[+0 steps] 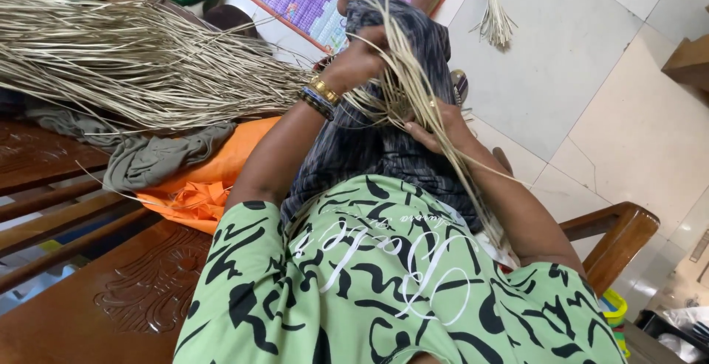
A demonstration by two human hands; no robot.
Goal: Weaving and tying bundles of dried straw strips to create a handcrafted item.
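My left hand [360, 60] is curled shut around a clump of dry grass strands [402, 87], pinching them near where the big loose bundle [140, 69] fans away to its left across the wooden bench [140, 290]. My right hand [437, 126] lies just below and to the right of it, fingers mostly flat and spread on the same strands, pressing them against my lap; I cannot tell whether any strand is actually pinched there. The strands are thin, pale straw-coloured, stiff and slightly curved, trailing past the right wrist toward the chair arm [620, 235]. Gold and dark bangles [321, 94] ring the left wrist. Under both hands is dark striped cloth [384, 150]. Left of the left forearm sit crumpled orange fabric [210, 179] and a grey rag [159, 157]; a small tied broom tuft [495, 17] lies well apart on the tiled floor [561, 69].
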